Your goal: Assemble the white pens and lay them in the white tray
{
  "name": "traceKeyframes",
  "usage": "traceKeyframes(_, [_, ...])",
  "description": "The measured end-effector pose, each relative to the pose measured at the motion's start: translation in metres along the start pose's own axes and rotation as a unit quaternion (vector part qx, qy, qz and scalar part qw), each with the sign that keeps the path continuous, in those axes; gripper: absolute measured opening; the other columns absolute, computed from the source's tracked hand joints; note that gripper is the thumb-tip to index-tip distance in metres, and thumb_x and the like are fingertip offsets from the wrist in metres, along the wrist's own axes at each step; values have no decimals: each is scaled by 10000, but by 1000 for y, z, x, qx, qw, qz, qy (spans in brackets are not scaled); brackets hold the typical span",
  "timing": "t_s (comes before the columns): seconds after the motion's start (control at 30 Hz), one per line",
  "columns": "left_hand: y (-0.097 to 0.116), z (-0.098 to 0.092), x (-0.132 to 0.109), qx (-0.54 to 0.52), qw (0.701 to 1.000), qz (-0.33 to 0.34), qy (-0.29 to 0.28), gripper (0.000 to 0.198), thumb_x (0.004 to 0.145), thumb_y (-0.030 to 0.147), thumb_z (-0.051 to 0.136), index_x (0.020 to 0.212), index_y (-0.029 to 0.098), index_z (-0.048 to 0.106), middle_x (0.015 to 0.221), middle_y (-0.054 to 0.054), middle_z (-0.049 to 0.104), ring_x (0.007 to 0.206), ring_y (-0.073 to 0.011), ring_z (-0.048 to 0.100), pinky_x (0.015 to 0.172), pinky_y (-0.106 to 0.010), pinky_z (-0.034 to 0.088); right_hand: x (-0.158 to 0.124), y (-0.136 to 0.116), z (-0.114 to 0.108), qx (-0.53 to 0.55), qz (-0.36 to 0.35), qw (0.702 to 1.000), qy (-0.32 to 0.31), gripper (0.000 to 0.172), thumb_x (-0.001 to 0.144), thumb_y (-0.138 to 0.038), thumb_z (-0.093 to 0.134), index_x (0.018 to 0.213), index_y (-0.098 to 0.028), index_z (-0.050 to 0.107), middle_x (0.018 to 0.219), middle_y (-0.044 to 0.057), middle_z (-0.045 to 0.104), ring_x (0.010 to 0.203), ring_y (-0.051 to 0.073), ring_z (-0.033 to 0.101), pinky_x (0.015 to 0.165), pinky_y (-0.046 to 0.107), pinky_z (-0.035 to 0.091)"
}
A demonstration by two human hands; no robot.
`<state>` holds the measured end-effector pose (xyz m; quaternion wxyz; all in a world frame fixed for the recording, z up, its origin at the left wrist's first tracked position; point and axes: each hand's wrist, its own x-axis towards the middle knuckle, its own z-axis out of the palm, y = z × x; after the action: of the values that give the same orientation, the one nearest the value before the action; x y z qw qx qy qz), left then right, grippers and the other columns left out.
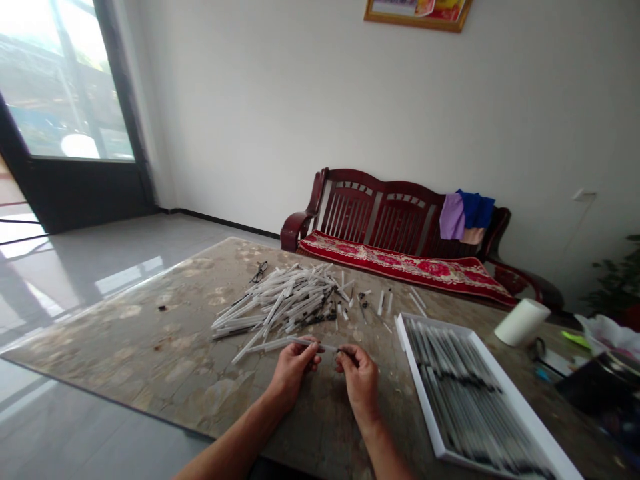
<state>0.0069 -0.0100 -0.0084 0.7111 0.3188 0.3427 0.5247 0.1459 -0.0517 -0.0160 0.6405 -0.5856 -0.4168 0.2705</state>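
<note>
Between my two hands runs a slim whitish stick (327,347), roughly level, its exact kind too blurred to tell. My left hand (294,369) pinches it near the middle. At its right end, the fingers of my right hand (361,379) are closed around a dark tip. Just beyond my hands lies a loose pile of similar white sticks (285,297), many with black ends. To the right, a white open box (420,407) holds rows of grey, dark-ended sticks (475,400).
Patterned tabletop (165,360) spreads left of the pile, with black glasses (259,272) behind it. Small loose pieces (367,303) lie near the box. A white roll (521,322) and a dark container (607,387) stand at the right. A wooden bench (380,213) is beyond the table.
</note>
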Motion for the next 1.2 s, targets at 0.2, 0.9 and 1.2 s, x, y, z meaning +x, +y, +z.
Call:
traceKeyframes(0.2, [-2,0,-3,17,1000,16,-9,415,535,392,882,784,135,671,648,-25,704,497,-103,573,447,-191,405,-1,2,-3,-139,-69,987,-36,355,851,-526,493,741,-211,615,593,13,634,536,174,603,498,244,452])
traceKeyframes(0.9, [3,3,-7,37,999,23,-22,406,555,439,858,760,153,655,617,-1,687,480,-108,563,444,-202,397,-8,-8,-9,-152,-103,978,-98,321,923,-475,439,836,-211,601,659,-14,601,599,151,552,554,229,380])
traceKeyframes(1.2, [2,3,-8,48,998,30,-31,425,565,461,850,762,154,630,615,-7,687,477,-115,569,441,-206,403,-7,-8,-9,-181,-108,973,-95,396,942,-469,401,709,-206,585,558,-26,543,521,137,509,518,235,337])
